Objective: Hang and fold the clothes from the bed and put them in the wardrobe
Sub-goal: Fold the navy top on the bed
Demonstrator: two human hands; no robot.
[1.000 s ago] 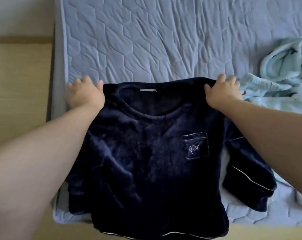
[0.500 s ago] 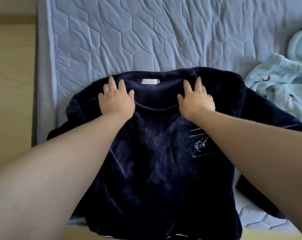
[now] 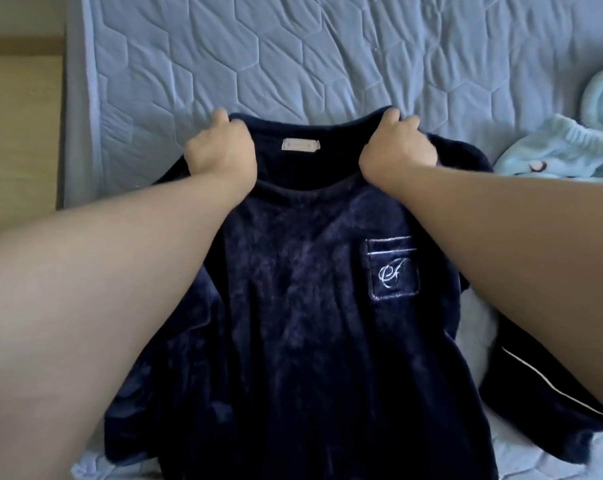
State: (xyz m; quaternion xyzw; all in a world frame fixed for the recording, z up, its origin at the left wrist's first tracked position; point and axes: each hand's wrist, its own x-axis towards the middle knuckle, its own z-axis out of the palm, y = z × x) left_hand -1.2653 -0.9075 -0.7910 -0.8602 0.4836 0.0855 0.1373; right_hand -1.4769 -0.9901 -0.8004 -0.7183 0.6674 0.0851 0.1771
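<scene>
A dark navy fleece top [image 3: 303,306] lies front up on the pale blue quilted bed [image 3: 293,64], with a chest pocket [image 3: 393,268] bearing a white monogram and a pale label at the neck. My left hand [image 3: 220,155] grips the collar at the left of the neckline, fingers curled into the fabric. My right hand [image 3: 398,150] grips the collar on the other side of the neckline in the same way. A sleeve with white piping [image 3: 549,393] trails off to the lower right.
A light blue fleece garment [image 3: 563,150] lies crumpled at the bed's right edge. Wooden floor [image 3: 19,126] runs along the bed's left side. The far part of the mattress holds nothing but wrinkles.
My hands went from the shoulders to lying flat beside the neckline, and now curl round the collar edge. The top has spread flatter and shifted up the bed.
</scene>
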